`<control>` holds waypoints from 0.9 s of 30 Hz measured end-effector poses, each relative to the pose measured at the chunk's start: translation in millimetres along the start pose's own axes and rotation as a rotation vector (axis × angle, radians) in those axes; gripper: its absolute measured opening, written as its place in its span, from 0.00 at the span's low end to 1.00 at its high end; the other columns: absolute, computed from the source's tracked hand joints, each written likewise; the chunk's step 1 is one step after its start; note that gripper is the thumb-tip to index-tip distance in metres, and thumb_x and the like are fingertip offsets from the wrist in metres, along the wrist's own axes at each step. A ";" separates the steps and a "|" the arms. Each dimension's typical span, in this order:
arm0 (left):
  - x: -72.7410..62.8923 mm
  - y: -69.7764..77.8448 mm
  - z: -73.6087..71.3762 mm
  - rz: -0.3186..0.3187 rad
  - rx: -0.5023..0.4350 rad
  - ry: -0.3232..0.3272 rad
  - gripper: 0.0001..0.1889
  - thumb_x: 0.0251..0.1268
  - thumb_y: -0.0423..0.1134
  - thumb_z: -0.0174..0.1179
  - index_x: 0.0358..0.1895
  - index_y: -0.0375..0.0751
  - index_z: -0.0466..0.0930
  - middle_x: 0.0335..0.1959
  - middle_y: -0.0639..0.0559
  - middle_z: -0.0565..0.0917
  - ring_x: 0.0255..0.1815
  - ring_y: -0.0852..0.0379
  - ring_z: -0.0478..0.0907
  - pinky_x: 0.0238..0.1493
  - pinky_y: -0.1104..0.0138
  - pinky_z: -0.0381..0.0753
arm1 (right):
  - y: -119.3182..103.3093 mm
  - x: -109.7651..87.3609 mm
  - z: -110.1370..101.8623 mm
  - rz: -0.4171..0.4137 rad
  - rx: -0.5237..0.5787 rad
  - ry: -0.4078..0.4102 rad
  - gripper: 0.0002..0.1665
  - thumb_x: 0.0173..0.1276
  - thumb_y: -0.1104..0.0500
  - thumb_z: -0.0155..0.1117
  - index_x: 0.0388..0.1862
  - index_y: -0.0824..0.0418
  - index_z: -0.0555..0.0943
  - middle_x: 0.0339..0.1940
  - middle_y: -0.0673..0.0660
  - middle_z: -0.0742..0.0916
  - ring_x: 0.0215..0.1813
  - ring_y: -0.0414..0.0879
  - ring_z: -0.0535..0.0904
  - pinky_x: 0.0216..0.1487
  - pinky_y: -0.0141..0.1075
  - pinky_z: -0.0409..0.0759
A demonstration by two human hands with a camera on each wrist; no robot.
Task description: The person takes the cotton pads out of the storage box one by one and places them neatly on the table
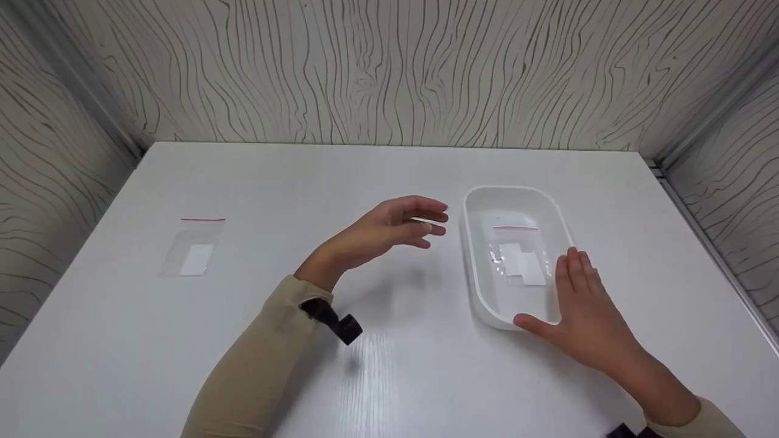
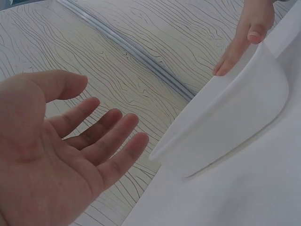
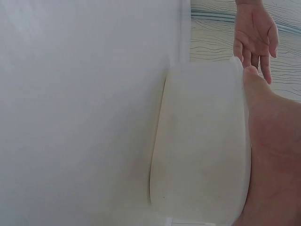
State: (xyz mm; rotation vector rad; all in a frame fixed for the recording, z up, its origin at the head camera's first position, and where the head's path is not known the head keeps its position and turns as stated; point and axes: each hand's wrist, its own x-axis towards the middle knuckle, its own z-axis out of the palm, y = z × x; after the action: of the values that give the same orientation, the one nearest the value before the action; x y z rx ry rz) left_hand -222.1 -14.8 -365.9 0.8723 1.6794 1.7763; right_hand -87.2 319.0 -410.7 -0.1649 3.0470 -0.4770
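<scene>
A white plastic tub (image 1: 473,267) with rounded corners stands on the right half of the table. Inside it lies a clear zip bag (image 1: 516,229) with a red seal line and white pieces showing. My right hand (image 1: 587,316) rests on the tub's rim, fingers straight along the right side and thumb at the near end. To the left of the tub, my left hand (image 1: 389,231) hovers with loosely bent, parted fingers and an empty palm. In the left wrist view, its fingertips (image 2: 137,141) are near the end of the tub (image 2: 230,117).
Another clear zip bag (image 1: 195,249), red-lined and with a white piece inside, lies flat on the left of the white table (image 1: 292,176). Wood-grain panels (image 1: 377,73) rise behind the table and at both sides. A black wrist camera (image 1: 335,320) sticks out from the left sleeve.
</scene>
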 end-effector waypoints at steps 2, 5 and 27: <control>3.3 1.2 2.5 0.003 0.002 -0.005 0.22 0.76 0.34 0.53 0.70 0.37 0.71 0.65 0.44 0.77 0.64 0.50 0.78 0.63 0.57 0.80 | -0.3 0.1 -0.4 0.004 0.001 -0.001 0.77 0.62 0.24 0.63 0.78 0.80 0.40 0.81 0.76 0.42 0.82 0.67 0.30 0.80 0.60 0.37; 8.5 2.5 7.0 0.006 -0.003 -0.015 0.21 0.76 0.34 0.54 0.69 0.37 0.71 0.65 0.43 0.77 0.64 0.50 0.79 0.63 0.57 0.81 | -0.2 0.5 0.0 0.001 -0.004 0.003 0.77 0.62 0.24 0.63 0.78 0.81 0.40 0.81 0.77 0.42 0.82 0.68 0.32 0.80 0.61 0.38; 38.1 -1.2 35.3 -0.056 -0.065 -0.038 0.20 0.76 0.34 0.56 0.68 0.38 0.73 0.62 0.48 0.80 0.61 0.51 0.81 0.60 0.59 0.83 | -1.0 2.2 -1.5 0.032 0.005 -0.025 0.78 0.61 0.23 0.63 0.79 0.79 0.39 0.81 0.75 0.41 0.82 0.68 0.30 0.77 0.67 0.45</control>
State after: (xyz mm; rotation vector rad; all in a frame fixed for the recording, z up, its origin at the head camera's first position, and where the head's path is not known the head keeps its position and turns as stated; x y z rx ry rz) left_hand -219.8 37.1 -363.2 0.8171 1.5979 1.7559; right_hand -89.4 318.2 -409.1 -0.1209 3.0192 -0.4763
